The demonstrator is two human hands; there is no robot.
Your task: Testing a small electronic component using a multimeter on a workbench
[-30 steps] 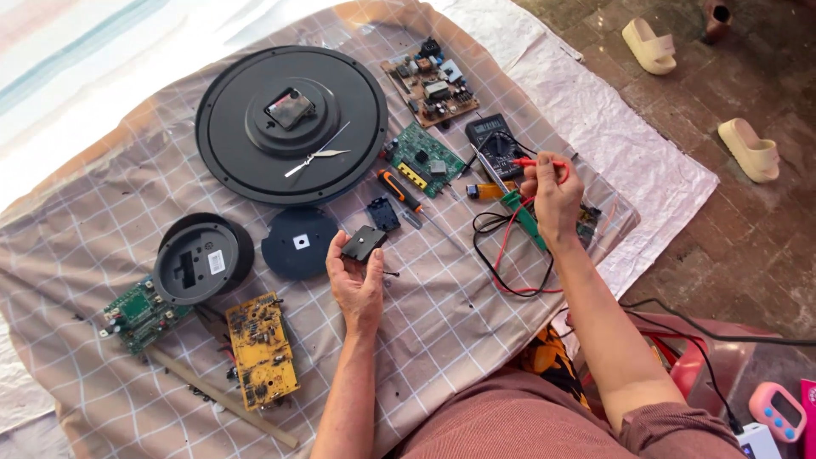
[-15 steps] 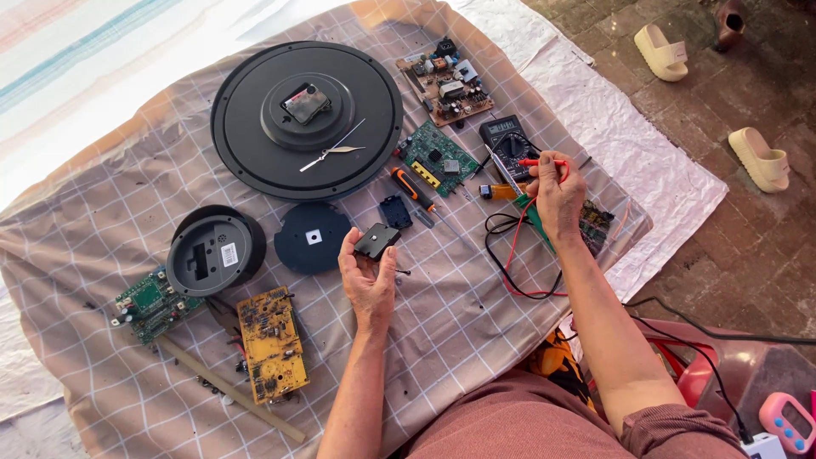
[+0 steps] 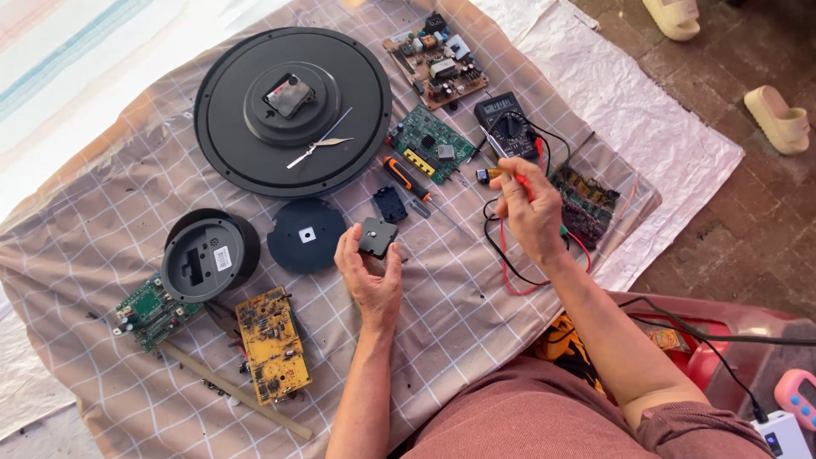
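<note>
On the far left of the checked cloth (image 3: 476, 297) lie a small green circuit board (image 3: 146, 311) and a yellow circuit board (image 3: 272, 343), with a thin wooden stick (image 3: 234, 389) just below them. Above these sits a round black housing (image 3: 208, 253), and beyond it the big black clock back (image 3: 291, 109) with loose white clock hands (image 3: 316, 146) lying on it. A flat black disc (image 3: 304, 236) rests beside the left hand (image 3: 367, 276), whose fingers are curled around a small black square clock mechanism (image 3: 377, 237) — held just above the cloth. Further right are an orange-handled screwdriver (image 3: 406, 178) and another green board (image 3: 432, 143). The right hand (image 3: 529, 212) pinches a red probe (image 3: 508, 174) — its leads run to the black multimeter (image 3: 505, 125) nearby.
</note>
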